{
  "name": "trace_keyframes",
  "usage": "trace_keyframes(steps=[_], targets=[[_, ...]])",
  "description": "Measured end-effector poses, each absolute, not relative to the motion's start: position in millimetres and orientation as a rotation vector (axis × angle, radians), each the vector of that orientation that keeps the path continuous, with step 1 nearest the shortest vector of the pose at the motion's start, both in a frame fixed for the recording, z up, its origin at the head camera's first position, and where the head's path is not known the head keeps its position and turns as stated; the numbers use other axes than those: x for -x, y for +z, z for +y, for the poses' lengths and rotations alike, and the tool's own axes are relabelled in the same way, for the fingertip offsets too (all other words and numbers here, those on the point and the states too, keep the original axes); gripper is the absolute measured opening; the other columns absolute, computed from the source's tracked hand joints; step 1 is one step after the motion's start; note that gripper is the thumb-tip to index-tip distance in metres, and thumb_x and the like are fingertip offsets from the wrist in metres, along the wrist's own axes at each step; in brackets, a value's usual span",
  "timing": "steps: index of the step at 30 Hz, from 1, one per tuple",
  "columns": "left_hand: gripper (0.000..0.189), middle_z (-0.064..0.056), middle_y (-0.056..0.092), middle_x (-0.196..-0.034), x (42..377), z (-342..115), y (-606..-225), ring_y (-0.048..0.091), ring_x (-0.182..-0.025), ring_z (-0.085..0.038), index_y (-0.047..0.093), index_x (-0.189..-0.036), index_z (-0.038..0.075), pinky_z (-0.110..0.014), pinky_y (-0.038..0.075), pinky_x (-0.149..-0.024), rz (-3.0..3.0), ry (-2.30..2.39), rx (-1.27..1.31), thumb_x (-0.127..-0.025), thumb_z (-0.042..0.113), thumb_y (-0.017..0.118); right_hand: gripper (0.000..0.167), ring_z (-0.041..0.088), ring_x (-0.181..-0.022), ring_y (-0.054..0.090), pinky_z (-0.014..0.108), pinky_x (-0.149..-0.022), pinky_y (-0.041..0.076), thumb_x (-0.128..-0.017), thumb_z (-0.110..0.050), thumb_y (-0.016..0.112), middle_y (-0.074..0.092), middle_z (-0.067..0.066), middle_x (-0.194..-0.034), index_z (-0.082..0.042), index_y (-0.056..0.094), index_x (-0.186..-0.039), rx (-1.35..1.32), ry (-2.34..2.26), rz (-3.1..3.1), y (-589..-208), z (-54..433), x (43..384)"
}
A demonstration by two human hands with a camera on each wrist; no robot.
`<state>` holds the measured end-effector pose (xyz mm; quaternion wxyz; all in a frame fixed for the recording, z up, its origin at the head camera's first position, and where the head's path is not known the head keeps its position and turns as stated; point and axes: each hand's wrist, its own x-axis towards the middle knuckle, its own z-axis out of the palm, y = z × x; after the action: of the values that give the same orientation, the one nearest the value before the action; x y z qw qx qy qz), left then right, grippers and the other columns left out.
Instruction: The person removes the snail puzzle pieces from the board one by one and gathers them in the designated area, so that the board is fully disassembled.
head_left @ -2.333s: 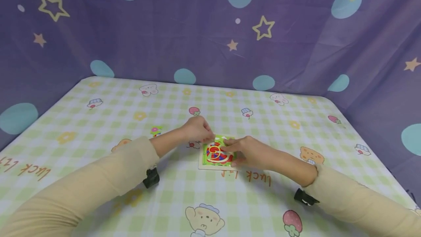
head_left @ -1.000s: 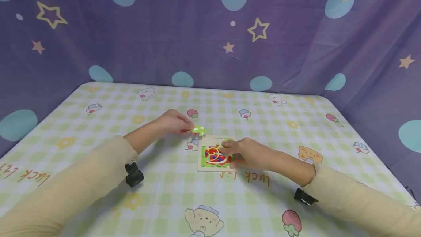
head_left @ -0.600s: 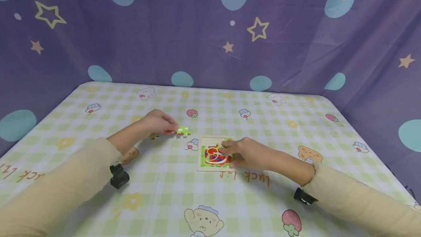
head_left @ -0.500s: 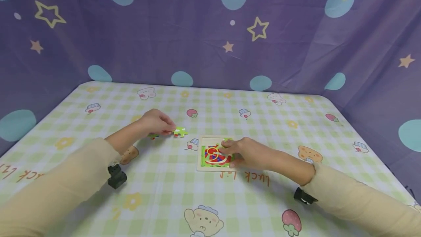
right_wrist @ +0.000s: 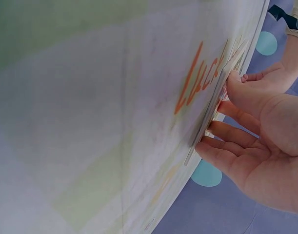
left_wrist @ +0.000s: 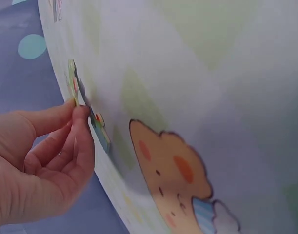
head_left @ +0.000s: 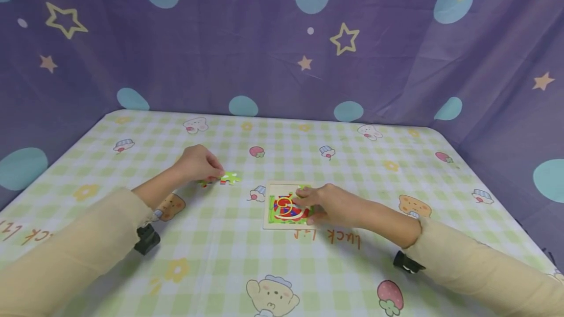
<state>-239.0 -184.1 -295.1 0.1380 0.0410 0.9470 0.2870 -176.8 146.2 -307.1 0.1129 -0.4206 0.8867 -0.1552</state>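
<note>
In the head view, my left hand (head_left: 200, 164) pinches a green puzzle piece (head_left: 230, 178) with white and red parts between thumb and fingers, low over the cloth. The left wrist view shows the same puzzle piece (left_wrist: 72, 73) standing out past the fingertips. Beneath that hand lies a second puzzle piece (head_left: 204, 184), mostly hidden. Right of centre is a square wooden puzzle board (head_left: 266, 212) with a red, blue and yellow picture; bare wood shows at its upper left. My right hand (head_left: 337, 204) rests its fingertips on the board's right side, covering part of it.
A checked cloth with printed bears, fruit and flowers covers the table (head_left: 211, 268). Behind it hangs a purple curtain (head_left: 264, 62) with stars and ovals. Black wrist cameras sit under both sleeves, the left camera (head_left: 147, 238) low over the cloth.
My left hand has lifted the green puzzle piece away from the board's upper left and carried it left, beside the loose piece. The right hand stays on the board.
</note>
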Motion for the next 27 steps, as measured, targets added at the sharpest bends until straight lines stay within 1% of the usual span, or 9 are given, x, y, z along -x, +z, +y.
trace_keyframes(steps=[6, 13, 23, 27], targets=[[0.013, -0.002, 0.07, -0.063, 236.5, -183.4, -291.5, 0.059, -0.057, -0.009, 0.075, -0.088, 0.002, -0.021, 0.044, -0.058, 2.783, 0.788, -0.157, -0.084, 0.014, 0.071, 0.049, 0.031, -0.135, 0.046, 0.04, -0.102, 0.047, -0.085, -0.017, 0.071, 0.052, 0.016, -0.141, -0.006, 0.058, -0.131, 1.238, -0.458, 2.603, -307.0, 146.5, 176.4], [0.011, -0.004, 0.069, -0.063, 233.7, -180.6, -289.5, 0.058, -0.057, -0.01, 0.074, -0.084, 0.002, -0.021, 0.043, -0.057, 2.81, 0.766, -0.164, -0.082, 0.013, 0.073, 0.049, 0.03, -0.136, 0.046, 0.04, -0.102, 0.048, -0.085, -0.016, 0.071, 0.051, 0.016, -0.141, -0.006, 0.058, -0.131, 1.237, -0.469, 2.6, -306.9, 146.4, 176.1], [0.015, -0.005, 0.07, -0.068, 234.0, -179.2, -285.1, 0.06, -0.06, -0.011, 0.074, -0.091, 0.002, -0.021, 0.045, -0.057, 2.773, 0.789, -0.131, -0.085, 0.015, 0.07, 0.049, 0.03, -0.136, 0.046, 0.037, -0.099, 0.05, -0.085, -0.015, 0.072, 0.053, 0.015, -0.14, -0.005, 0.058, -0.131, 1.243, -0.495, 2.6, -308.4, 147.3, 175.9], [0.016, -0.007, 0.072, -0.072, 233.0, -173.4, -281.7, 0.058, -0.06, -0.012, 0.075, -0.091, 0.002, -0.022, 0.045, -0.057, 2.771, 0.804, -0.168, -0.085, 0.016, 0.07, 0.05, 0.029, -0.135, 0.047, 0.037, -0.1, 0.05, -0.084, -0.015, 0.072, 0.053, 0.015, -0.14, -0.004, 0.058, -0.131, 1.239, -0.504, 2.618, -310.4, 148.1, 175.2]])
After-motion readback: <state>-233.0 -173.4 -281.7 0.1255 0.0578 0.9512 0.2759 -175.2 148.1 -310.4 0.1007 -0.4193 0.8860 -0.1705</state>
